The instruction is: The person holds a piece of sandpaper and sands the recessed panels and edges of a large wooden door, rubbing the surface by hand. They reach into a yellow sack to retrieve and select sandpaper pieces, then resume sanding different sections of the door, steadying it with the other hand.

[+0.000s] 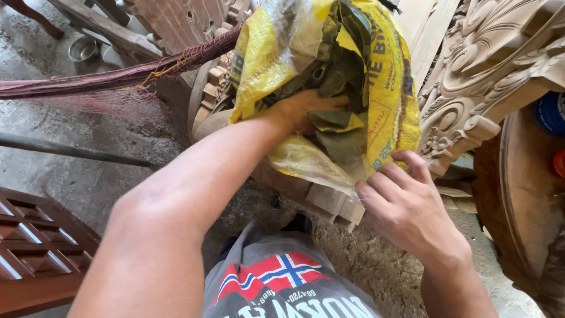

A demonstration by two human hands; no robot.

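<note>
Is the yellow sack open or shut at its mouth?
Open: the left hand reaches inside the yellow sack, while the right hand pinches its edge.

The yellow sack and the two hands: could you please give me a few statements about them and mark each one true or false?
1. The left hand reaches into the yellow sack. True.
2. The right hand rests flat on the floor. False: it pinches the sack's lower edge.
3. A carved wooden panel stands right of the sack. True.
4. The sack is blue. False: it is yellow, with green sheeting showing inside.
5. A reddish net stretches away to the left. True.
6. Small wooden blocks hang above the sack. False: they lie just below it.
</note>
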